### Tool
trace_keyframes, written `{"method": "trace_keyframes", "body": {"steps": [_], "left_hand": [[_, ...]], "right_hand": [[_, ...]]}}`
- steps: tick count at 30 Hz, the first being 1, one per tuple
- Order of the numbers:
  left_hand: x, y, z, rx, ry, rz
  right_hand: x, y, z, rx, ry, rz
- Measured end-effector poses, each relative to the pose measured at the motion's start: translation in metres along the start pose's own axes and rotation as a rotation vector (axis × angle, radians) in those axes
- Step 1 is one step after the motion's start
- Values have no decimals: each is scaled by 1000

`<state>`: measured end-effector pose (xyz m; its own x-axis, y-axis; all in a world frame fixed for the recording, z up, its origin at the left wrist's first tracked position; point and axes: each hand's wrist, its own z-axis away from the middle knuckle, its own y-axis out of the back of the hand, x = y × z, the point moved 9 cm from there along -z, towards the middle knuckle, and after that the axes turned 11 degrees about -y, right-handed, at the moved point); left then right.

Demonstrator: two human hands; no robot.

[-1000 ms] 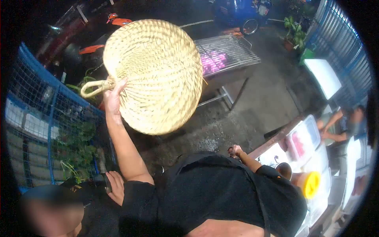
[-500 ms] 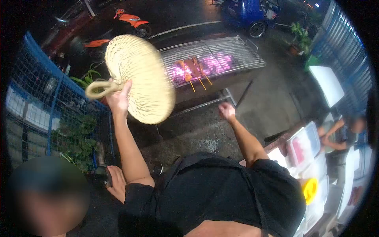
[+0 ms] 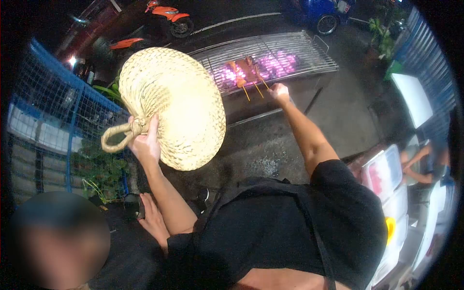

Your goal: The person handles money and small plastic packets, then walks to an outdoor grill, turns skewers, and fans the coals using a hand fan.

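Note:
My left hand [image 3: 147,146] is closed round the handle of a woven straw hand fan [image 3: 191,113], its broad pale face raised at the left of the grill. At the front edge of the grill [image 3: 316,58], my right hand [image 3: 280,95] pinches the stick end of the rightmost meat skewer [image 3: 255,69]. The fingertips cover that stick's end. Beside it, two more skewers [image 3: 239,77] lie on the wire grate, their sticks pointing toward me. Glowing charcoal [image 3: 280,63] shows pink-purple under the bars.
A person close at the lower left rests a hand [image 3: 153,217] near my left forearm. Plastic containers [image 3: 382,174] stand at the right, with another person beyond them. A blue mesh fence [image 3: 72,116] runs along the left. An orange motorcycle [image 3: 169,14] is on the road behind.
My right hand has moved forward and up to the rightmost skewer's stick and closed on it. The fan has swung slightly lower and turned its face more toward me.

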<state>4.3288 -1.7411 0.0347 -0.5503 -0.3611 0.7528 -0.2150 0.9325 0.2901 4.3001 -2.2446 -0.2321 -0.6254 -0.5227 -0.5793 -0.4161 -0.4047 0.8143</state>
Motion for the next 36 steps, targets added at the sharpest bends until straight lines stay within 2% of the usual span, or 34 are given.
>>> {"method": "trace_keyframes", "body": {"steps": [2, 3, 6, 8, 12, 13, 14, 16, 18, 20, 22, 24, 28, 31, 33, 36], "left_hand": [[9, -1, -1, 21, -29, 83], [24, 7, 2, 22, -65, -128], [12, 10, 3, 39, 5, -10], [10, 11, 3, 29, 22, -60], [9, 13, 5, 78, 47, -183], [8, 12, 4, 73, 47, -177], [8, 12, 2, 48, 35, -180], [5, 15, 6, 27, 18, -175], [4, 14, 5, 20, 23, -148], [7, 13, 5, 7, 29, -164], [8, 12, 5, -9, 36, -181], [4, 9, 6, -12, 71, -72], [-7, 4, 7, -27, 98, -11], [3, -1, 6, -52, 95, -13], [5, 1, 6, -45, 139, -141], [-4, 0, 5, 6, 67, -1]], "right_hand": [[3, -5, -10, -23, -1, 31], [2, -3, -9, 7, -1, 30], [4, -9, -22, 34, -7, 59], [13, -16, -32, -61, -94, -76], [30, -34, -53, -63, -30, -135], [22, -23, -21, -290, -309, -524], [32, -30, -30, -285, -314, -523], [33, -41, -43, -205, -193, -449], [16, -20, -9, -230, -255, -426], [19, -23, -2, -241, -308, -643], [24, -30, -5, -234, -314, -571], [29, -33, -21, -101, -220, -304], [20, -28, -18, -48, -200, -228], [2, -8, 2, 3, -108, -120], [4, 4, 20, 48, -102, -184], [10, 41, 74, 152, -66, -305]]}}
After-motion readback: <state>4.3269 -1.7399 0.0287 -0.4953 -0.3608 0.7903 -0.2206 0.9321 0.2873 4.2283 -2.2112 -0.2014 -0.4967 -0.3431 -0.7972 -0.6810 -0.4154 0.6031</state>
